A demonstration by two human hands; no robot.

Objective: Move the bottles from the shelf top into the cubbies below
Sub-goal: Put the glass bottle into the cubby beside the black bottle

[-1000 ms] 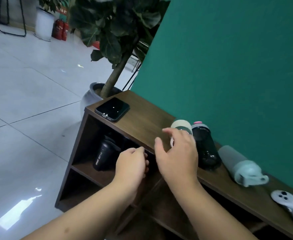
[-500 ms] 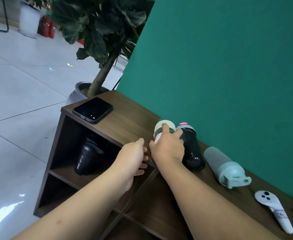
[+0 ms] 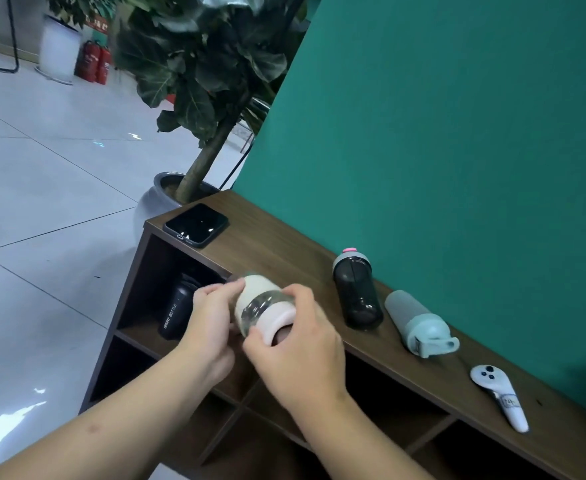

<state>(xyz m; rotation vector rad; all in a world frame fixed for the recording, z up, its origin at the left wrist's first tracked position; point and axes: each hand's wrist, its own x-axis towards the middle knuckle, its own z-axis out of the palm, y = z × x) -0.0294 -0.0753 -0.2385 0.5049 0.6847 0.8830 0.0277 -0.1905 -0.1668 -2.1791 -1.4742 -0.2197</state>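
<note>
A small clear bottle with white ends (image 3: pixel 260 308) is tilted in the air in front of the dark wooden shelf's top edge (image 3: pixel 277 251). My right hand (image 3: pixel 298 344) grips its lower end and my left hand (image 3: pixel 212 323) holds its side. On the shelf top stand a dark translucent bottle with a pink button (image 3: pixel 355 289) and, lying on its side, a grey bottle with a pale blue cap (image 3: pixel 419 323). A black sport bottle (image 3: pixel 177 313) stands in the upper left cubby, partly hidden by my left hand.
A black phone (image 3: pixel 196 225) lies at the shelf's left end. A white controller (image 3: pixel 501 396) lies at the right. A green wall (image 3: pixel 440 133) backs the shelf. A potted plant (image 3: pixel 198 98) stands left of it on the tiled floor. Lower cubbies (image 3: pixel 388 396) are dark.
My right hand lifted the small clear bottle off the shelf top and brought it forward and down. My left hand came up to hold it too.
</note>
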